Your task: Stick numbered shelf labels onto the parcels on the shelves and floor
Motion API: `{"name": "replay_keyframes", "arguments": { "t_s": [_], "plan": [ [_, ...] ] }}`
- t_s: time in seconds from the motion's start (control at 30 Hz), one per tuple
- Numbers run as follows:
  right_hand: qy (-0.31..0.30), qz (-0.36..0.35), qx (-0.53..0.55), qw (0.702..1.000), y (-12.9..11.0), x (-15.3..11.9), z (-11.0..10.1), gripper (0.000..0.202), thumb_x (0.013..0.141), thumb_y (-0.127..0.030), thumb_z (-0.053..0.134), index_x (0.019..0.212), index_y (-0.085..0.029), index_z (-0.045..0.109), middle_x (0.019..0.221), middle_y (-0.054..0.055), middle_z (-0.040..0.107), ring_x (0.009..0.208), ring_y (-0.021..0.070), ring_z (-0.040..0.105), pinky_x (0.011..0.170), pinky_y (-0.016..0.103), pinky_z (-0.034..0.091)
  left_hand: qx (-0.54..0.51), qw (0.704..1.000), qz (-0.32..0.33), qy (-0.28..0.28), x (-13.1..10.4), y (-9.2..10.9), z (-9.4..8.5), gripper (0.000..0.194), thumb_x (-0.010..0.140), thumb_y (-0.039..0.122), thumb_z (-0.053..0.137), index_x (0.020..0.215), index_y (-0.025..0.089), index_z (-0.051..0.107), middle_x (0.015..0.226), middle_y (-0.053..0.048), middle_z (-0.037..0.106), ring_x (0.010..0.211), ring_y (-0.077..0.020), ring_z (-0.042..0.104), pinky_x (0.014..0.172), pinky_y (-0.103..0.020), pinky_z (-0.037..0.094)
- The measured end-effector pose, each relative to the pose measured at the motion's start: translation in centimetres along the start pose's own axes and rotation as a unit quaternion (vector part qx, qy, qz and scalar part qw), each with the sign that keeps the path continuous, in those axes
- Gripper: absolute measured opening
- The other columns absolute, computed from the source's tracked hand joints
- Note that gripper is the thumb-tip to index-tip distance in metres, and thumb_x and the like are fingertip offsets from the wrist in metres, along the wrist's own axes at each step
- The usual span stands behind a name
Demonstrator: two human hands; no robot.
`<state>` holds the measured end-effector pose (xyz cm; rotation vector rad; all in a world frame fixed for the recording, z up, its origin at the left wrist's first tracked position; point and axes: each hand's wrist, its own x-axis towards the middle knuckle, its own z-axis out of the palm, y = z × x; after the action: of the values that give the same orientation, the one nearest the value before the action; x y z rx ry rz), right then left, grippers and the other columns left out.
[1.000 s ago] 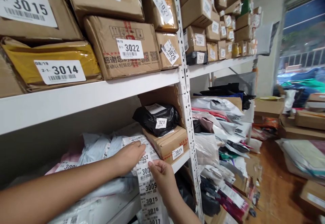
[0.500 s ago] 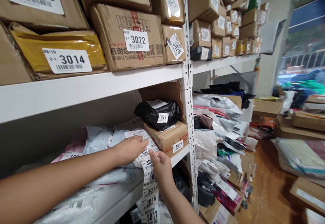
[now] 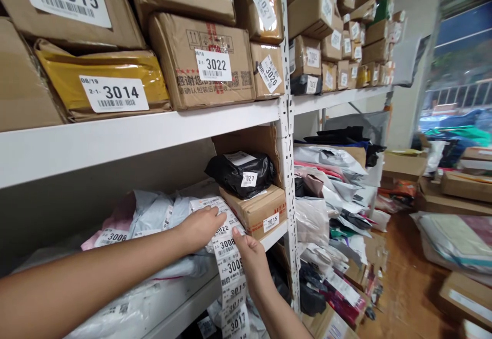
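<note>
A long paper strip of printed labels (image 3: 231,264) hangs over the lower shelf's edge, with numbers such as 3022, 3008, 3009 and 3017. My left hand (image 3: 202,228) has its fingers together on the strip's upper part, beside the 3022 label. At the strip's right edge, my right hand (image 3: 253,259) pinches with the thumb on top. Beneath and behind the strip lies a white plastic-wrapped parcel (image 3: 198,204). Just right of it, a black bag parcel (image 3: 244,172) marked 3021 rests on a small cardboard box (image 3: 255,211) marked 7015.
Labelled cardboard boxes (image 3: 207,67) fill the upper shelf (image 3: 154,131). Pale mailer bags (image 3: 149,213) lie left of my hands. Past the white perforated post (image 3: 287,185), another rack holds a stack of mailers (image 3: 330,185). Boxes and parcels lie on the brown floor (image 3: 402,262).
My right hand has shifted slightly right and down along the strip. The 3008 and 3009 labels now show more fully. My left hand stays on the upper part.
</note>
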<state>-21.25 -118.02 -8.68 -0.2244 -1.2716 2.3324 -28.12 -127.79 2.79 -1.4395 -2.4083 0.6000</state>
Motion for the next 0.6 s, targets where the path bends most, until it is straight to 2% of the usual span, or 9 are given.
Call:
{"name": "replay_keyframes", "arguments": {
  "t_s": [0.07, 0.13, 0.2, 0.23, 0.4, 0.47, 0.53, 0.6],
  "plan": [
    [-0.051, 0.036, 0.0, 0.998, -0.5, -0.8, -0.6, 0.054, 0.05, -0.054, 0.08, 0.051, -0.018, 0.04, 0.042, -0.009, 0.04, 0.042, 0.0043, 0.033, 0.044, 0.019, 0.026, 0.006, 1.0, -0.001, -0.002, 0.0, 0.1, 0.0, 0.025, 0.084, 0.005, 0.037, 0.094, 0.012, 0.059, 0.092, -0.015, 0.063, 0.087, -0.0298, 0.062, 0.072, -0.039, 0.051],
    [-0.115, 0.077, 0.011, 0.99, -1.1, -1.8, -1.5, 0.044, 0.047, -0.043, 0.085, 0.069, -0.015, 0.058, 0.055, -0.004, 0.059, 0.051, 0.0095, 0.051, 0.053, 0.022, 0.039, 0.01, 1.0, 0.002, -0.004, 0.0, 0.1, -0.1, 0.024, 0.084, 0.005, 0.038, 0.095, 0.012, 0.058, 0.093, -0.015, 0.064, 0.088, -0.0293, 0.062, 0.072, -0.038, 0.051],
    [-0.175, 0.11, 0.017, 0.978, -1.7, -2.7, -3.0, 0.047, 0.052, -0.04, 0.084, 0.087, -0.015, 0.066, 0.069, 0.002, 0.068, 0.061, 0.0142, 0.061, 0.061, 0.026, 0.046, 0.011, 1.0, 0.006, -0.007, 0.0, 0.3, 0.0, 0.023, 0.085, 0.007, 0.039, 0.097, 0.012, 0.058, 0.094, -0.015, 0.064, 0.089, -0.0294, 0.062, 0.075, -0.039, 0.051],
    [-0.193, 0.12, 0.009, 0.974, -1.9, -3.0, -4.0, 0.045, 0.055, -0.041, 0.082, 0.088, -0.014, 0.067, 0.071, 0.003, 0.069, 0.062, 0.0148, 0.062, 0.062, 0.026, 0.046, 0.011, 1.0, 0.006, -0.01, -0.1, 0.4, 0.0, 0.022, 0.086, 0.008, 0.04, 0.097, 0.012, 0.058, 0.094, -0.015, 0.064, 0.09, -0.0295, 0.062, 0.076, -0.039, 0.05],
    [-0.205, 0.162, -0.057, 0.964, -1.5, -3.9, -11.3, 0.034, 0.056, -0.038, 0.083, 0.078, -0.014, 0.073, 0.065, 0.005, 0.07, 0.055, 0.0126, 0.061, 0.057, 0.023, 0.045, -0.003, 0.999, -0.05, -0.016, 0.2, 1.3, -0.3, 0.023, 0.089, 0.02, 0.043, 0.104, 0.006, 0.054, 0.096, -0.02, 0.062, 0.09, -0.0319, 0.061, 0.076, -0.042, 0.049],
    [-0.213, 0.161, -0.068, 0.961, -0.9, -4.4, -14.7, 0.032, 0.056, -0.038, 0.083, 0.077, -0.016, 0.073, 0.066, 0.005, 0.07, 0.058, 0.0125, 0.06, 0.06, 0.023, 0.045, -0.008, 0.998, -0.062, -0.009, 0.4, 1.4, -1.0, 0.026, 0.087, 0.016, 0.046, 0.111, 0.007, 0.05, 0.101, -0.019, 0.06, 0.09, -0.031, 0.06, 0.072, -0.04, 0.05],
    [-0.202, 0.156, -0.091, 0.963, -0.3, -5.0, -17.6, 0.031, 0.054, -0.039, 0.084, 0.073, -0.017, 0.074, 0.065, 0.003, 0.069, 0.059, 0.0117, 0.059, 0.06, 0.021, 0.044, -0.005, 1.0, -0.016, -0.023, 0.3, 1.2, -2.0, 0.028, 0.081, 0.006, 0.047, 0.107, 0.012, 0.052, 0.103, -0.014, 0.059, 0.091, -0.0285, 0.059, 0.074, -0.038, 0.049],
    [-0.171, 0.158, -0.12, 0.965, 0.2, -5.7, -19.8, 0.03, 0.054, -0.041, 0.084, 0.07, -0.018, 0.073, 0.062, 0.002, 0.068, 0.058, 0.0104, 0.056, 0.058, 0.02, 0.042, -0.014, 0.998, 0.037, -0.049, -0.6, 1.2, -2.9, 0.029, 0.075, 0.0, 0.048, 0.096, 0.016, 0.058, 0.099, -0.009, 0.061, 0.094, -0.0266, 0.058, 0.081, -0.038, 0.047]
  ]
}}
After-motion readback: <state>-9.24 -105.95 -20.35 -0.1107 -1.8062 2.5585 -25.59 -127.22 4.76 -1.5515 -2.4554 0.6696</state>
